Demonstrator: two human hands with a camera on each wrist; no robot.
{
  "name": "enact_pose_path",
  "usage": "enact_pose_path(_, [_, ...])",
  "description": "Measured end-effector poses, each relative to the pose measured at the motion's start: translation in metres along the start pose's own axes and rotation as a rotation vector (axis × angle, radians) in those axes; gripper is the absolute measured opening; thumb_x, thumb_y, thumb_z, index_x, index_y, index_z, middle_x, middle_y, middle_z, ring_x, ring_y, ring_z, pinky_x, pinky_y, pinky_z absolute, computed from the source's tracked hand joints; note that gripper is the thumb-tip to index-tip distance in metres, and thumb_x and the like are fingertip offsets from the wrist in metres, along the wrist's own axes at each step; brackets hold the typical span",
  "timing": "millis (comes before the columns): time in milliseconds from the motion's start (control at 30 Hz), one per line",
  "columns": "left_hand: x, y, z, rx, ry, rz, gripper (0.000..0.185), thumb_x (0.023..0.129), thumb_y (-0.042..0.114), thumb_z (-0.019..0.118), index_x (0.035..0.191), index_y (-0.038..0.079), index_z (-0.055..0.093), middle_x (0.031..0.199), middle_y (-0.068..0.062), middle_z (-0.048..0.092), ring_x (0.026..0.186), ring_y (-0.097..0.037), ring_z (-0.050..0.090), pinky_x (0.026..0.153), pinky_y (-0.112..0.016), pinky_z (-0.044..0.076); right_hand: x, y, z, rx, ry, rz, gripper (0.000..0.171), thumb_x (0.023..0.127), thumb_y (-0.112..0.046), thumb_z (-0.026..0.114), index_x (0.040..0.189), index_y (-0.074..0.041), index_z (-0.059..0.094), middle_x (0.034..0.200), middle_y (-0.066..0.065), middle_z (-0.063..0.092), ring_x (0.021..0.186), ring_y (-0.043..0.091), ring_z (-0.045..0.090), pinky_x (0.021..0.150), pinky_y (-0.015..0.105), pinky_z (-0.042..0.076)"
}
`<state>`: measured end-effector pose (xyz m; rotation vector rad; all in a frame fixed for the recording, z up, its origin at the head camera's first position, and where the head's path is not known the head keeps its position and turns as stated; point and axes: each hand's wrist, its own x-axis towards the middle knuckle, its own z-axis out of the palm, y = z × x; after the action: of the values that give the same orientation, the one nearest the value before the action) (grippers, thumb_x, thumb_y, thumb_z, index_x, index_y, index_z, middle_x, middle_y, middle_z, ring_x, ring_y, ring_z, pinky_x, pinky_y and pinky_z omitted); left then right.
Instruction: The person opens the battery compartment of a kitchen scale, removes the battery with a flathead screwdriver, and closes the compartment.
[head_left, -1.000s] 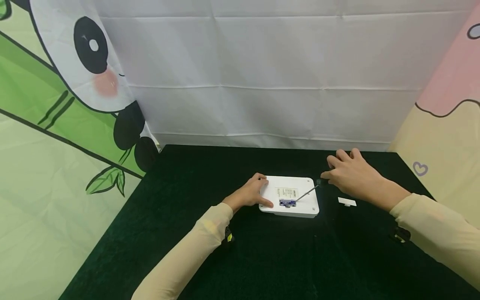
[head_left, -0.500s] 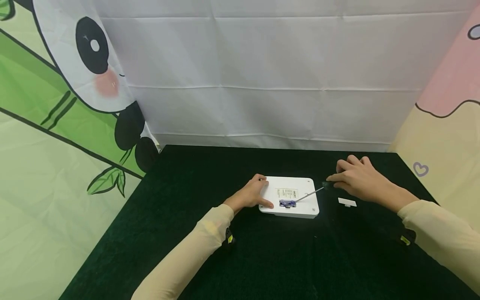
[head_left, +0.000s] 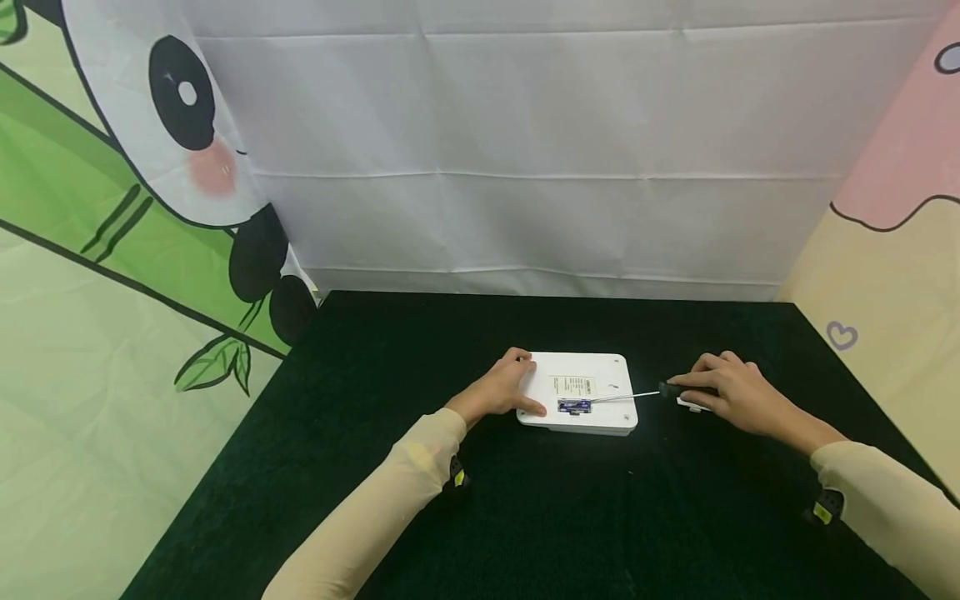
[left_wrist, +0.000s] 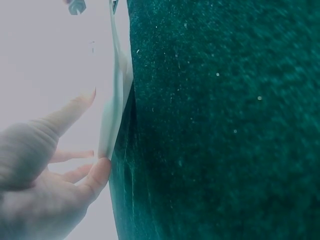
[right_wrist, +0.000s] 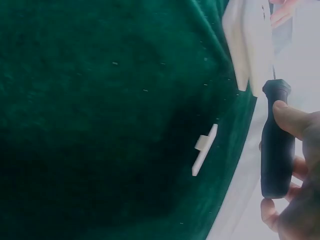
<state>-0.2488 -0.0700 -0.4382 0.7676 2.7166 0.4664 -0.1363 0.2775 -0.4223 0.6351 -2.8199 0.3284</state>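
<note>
A flat white device (head_left: pixel 600 372) lies face down on the black cloth, its small bay open on a blue battery (head_left: pixel 574 406). My left hand (head_left: pixel 501 388) rests on the device's left edge (left_wrist: pixel 112 115), fingers (left_wrist: pixel 70 107) spread on its face and thumb against the front rim. My right hand (head_left: pixel 731 393) grips the black handle (right_wrist: pixel 274 145) of a screwdriver (head_left: pixel 624 397). Its thin metal shaft runs left, almost level, with the tip at the battery bay. A small white cover (right_wrist: pixel 205 150) lies on the cloth under the right hand, partly hidden in the head view.
The black cloth (head_left: pixel 540 517) covers the table, with a white sheet hung along its far edge and printed cartoon panels at both sides. The table's left and right edges run diagonally toward me.
My right hand has moved right and toward me with the screwdriver, swinging the handle down so the shaft lies flatter; the tip stays at the battery bay. The left hand has not moved.
</note>
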Motion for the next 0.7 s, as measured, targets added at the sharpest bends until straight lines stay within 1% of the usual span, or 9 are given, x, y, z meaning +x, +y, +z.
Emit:
enact_pose_path(300, [0.002,-0.001,0.001,-0.010,-0.004,0.003,0.081,0.079,0.044,0.080,0.144,0.009,0.047,0.155,-0.008,0.029,0.140,-0.026,0.035,0.115,-0.041,0.033,-0.011,0.009,0.018,0.077,0.011,0.032,0.027,0.091,-0.020,0.069,0.118,-0.017,0.072,0.098,-0.002,0.061,0.081,0.013,0.043,0.067,0.028,0.029])
enact_pose_path(533, [0.004,-0.001,0.002,-0.018,-0.009,0.005,0.082,0.078,0.044,0.080,0.144,0.009,0.047,0.154,-0.008,0.029,0.140,-0.026,0.035,0.114,-0.041,0.033,-0.019,0.014,0.032,0.136,0.025,0.031,0.028,0.092,-0.018,0.067,0.121,-0.016,0.070,0.099,-0.006,0.060,0.083,0.008,0.040,0.069,0.026,0.032])
enact_pose_path(700, [0.005,-0.001,0.002,-0.019,-0.016,-0.001,0.081,0.079,0.044,0.080,0.144,0.009,0.046,0.154,-0.008,0.029,0.139,-0.026,0.035,0.115,-0.042,0.033,-0.021,0.016,0.039,0.162,0.012,0.045,0.030,0.094,-0.019,0.065,0.124,-0.016,0.068,0.102,-0.003,0.061,0.085,0.009,0.042,0.070,0.028,0.034])
